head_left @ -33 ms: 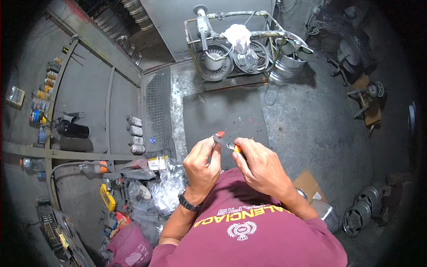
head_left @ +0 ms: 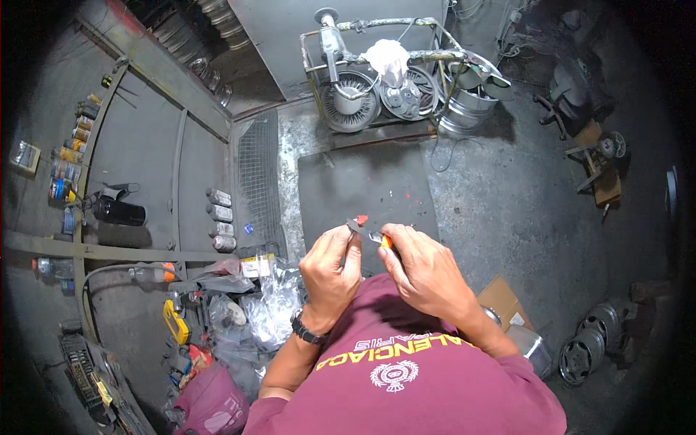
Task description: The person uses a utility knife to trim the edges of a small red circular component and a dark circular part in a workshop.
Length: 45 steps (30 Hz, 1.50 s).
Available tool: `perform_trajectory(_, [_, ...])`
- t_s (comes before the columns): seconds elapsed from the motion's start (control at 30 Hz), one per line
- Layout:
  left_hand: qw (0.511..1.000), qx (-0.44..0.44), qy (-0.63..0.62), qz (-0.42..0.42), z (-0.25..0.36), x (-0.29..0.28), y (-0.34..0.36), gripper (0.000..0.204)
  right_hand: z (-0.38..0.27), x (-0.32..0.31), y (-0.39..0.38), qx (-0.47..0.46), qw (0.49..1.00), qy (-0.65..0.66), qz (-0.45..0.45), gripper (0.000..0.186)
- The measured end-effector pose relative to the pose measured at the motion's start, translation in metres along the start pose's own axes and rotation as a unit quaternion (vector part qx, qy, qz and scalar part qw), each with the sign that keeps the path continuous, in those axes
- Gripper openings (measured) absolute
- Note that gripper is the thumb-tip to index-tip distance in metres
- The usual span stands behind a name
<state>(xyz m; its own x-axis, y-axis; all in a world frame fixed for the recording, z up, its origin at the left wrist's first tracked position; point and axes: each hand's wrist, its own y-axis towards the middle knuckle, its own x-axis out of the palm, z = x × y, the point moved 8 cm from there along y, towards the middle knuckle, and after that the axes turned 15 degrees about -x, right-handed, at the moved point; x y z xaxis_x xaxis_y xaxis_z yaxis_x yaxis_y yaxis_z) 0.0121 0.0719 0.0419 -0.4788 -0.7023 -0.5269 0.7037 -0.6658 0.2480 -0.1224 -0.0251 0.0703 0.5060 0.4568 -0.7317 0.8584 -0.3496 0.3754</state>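
Note:
In front of my maroon shirt, both hands are raised over a dark floor mat (head_left: 355,177). My left hand (head_left: 332,270) pinches a small dark piece (head_left: 354,225) between thumb and fingertips. A bright red bit (head_left: 362,220) shows at the far end of that piece. My right hand (head_left: 420,270) is closed round an orange utility knife (head_left: 387,241), most of its handle hidden by the fingers. The knife's metal tip points left, close to the dark piece. Whether they touch, I cannot tell.
Beyond the mat stands a metal frame (head_left: 355,25) with wheel covers and a white cloth (head_left: 388,62). Clear plastic bags (head_left: 275,312) lie left of me. Spray cans (head_left: 220,214) line the left wall. Wheels (head_left: 582,355) and a cardboard box (head_left: 502,301) are at right.
The red bit and the dark piece at my left fingertips have shifted very slightly. My right hand and the utility knife look unmoved.

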Motion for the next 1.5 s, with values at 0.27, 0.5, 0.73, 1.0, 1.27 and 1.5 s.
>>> perform_trajectory(0.27, [0.999,0.008,-0.037,0.005,0.0,0.003,-0.005,0.019,0.007,0.003,0.005,0.027,0.997,0.069,0.012,0.023])
perform_trajectory(0.5, [0.997,-0.034,-0.063,-0.007,-0.002,0.0,-0.003,0.019,0.002,-0.001,0.002,0.034,0.998,0.055,0.0,0.021])
perform_trajectory(0.73, [0.998,0.057,-0.025,0.009,0.001,-0.003,-0.004,0.017,0.005,0.008,0.006,0.037,0.997,0.066,0.004,0.021])
perform_trajectory(1.0, [0.999,0.046,-0.01,0.004,-0.009,0.0,-0.007,0.014,0.012,0.022,0.009,0.041,0.997,0.057,-0.009,0.023])
perform_trajectory(1.27, [0.996,-0.043,-0.078,0.031,-0.02,-0.007,-0.003,0.02,0.005,0.02,0.003,0.028,0.997,0.07,-0.005,0.022])
perform_trajectory(1.5, [0.997,-0.032,-0.064,0.021,-0.017,-0.007,-0.002,0.022,0.004,0.016,0.004,0.039,0.999,0.028,-0.017,0.022])
